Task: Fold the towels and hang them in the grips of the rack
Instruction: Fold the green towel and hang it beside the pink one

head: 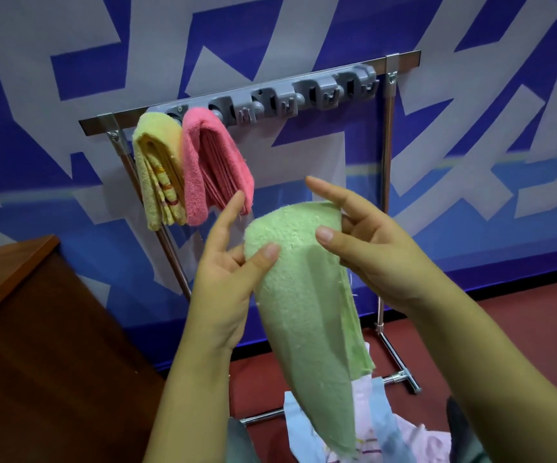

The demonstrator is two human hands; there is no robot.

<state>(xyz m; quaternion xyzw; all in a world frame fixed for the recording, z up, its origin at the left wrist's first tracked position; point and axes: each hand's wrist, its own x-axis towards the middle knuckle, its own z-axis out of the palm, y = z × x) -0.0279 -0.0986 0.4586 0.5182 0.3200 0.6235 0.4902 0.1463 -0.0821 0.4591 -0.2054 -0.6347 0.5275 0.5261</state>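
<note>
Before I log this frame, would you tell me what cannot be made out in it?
Head view:
- Grips holding the folded yellow towel and folded pink towel: covered by the towels.
- Left hand and right hand fingers behind the folded green towel: hidden by it.
- Pale cloth pile: cut off by the bottom edge.

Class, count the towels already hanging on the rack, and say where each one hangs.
2. The yellow towel hangs at the left end of the rack; the pink towel hangs just to its right, touching it. None seems hidden.
</note>
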